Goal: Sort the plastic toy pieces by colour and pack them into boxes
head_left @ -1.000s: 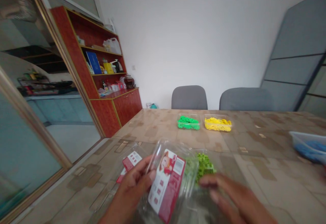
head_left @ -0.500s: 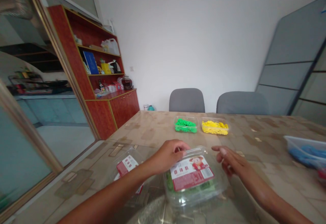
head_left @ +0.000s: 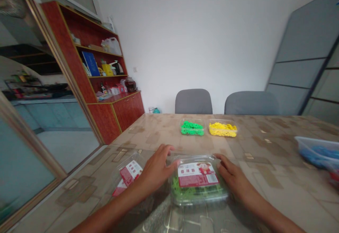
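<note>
This looks like the dining room of a home. A long desk [head_left: 265,148] under a glossy tile-patterned cover fills the room, with two grey padded chairs [head_left: 193,101] pushed in at its far side against a plain white wall [head_left: 198,31]. To the left stands a red wooden cabinet [head_left: 106,84] with open shelves crowded with household things: a blue book [head_left: 90,63], a pale plastic jug [head_left: 112,45], and small bottles and packets. Beside it a glass sliding door [head_left: 31,120] opens on a kitchen counter [head_left: 39,98]. A clear shop-labelled food box [head_left: 198,174] lies on the desk.
</note>
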Tool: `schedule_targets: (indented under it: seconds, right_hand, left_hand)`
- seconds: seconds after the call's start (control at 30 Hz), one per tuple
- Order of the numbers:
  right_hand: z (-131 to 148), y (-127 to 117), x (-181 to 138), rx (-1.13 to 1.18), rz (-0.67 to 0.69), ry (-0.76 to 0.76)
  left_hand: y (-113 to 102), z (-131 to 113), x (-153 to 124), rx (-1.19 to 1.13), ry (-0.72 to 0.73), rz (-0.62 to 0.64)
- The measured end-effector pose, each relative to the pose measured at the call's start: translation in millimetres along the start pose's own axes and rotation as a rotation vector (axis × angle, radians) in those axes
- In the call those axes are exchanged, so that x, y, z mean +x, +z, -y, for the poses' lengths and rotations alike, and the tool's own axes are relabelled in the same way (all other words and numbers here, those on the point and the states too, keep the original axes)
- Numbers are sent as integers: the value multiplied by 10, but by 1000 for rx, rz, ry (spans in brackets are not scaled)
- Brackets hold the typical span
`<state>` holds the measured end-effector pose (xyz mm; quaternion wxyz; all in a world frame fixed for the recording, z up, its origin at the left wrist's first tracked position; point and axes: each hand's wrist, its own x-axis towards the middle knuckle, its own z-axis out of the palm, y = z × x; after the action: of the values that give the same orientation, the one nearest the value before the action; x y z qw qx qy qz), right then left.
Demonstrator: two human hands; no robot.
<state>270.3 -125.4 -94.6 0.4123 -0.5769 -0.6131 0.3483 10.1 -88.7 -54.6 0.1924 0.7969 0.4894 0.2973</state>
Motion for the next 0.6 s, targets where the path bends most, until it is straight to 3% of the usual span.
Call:
schedule_targets:
  seconds: [0.13,0.23,0.4,0.6]
  right_hand:
    - [140,-2,-43,56,61,39]
    - [251,-52,-117,152,106,84]
    - [232,-171,-250,221,122,162]
    - [31,-219,-249,63,-57,54]
  left_hand:
    - [110,114,-187,-468,-247,152]
    - [266,69,-284,-731,-369,113]
    - [463,-139,-471,-873,-409,113]
    - [512,-313,-481,-918,-457,118]
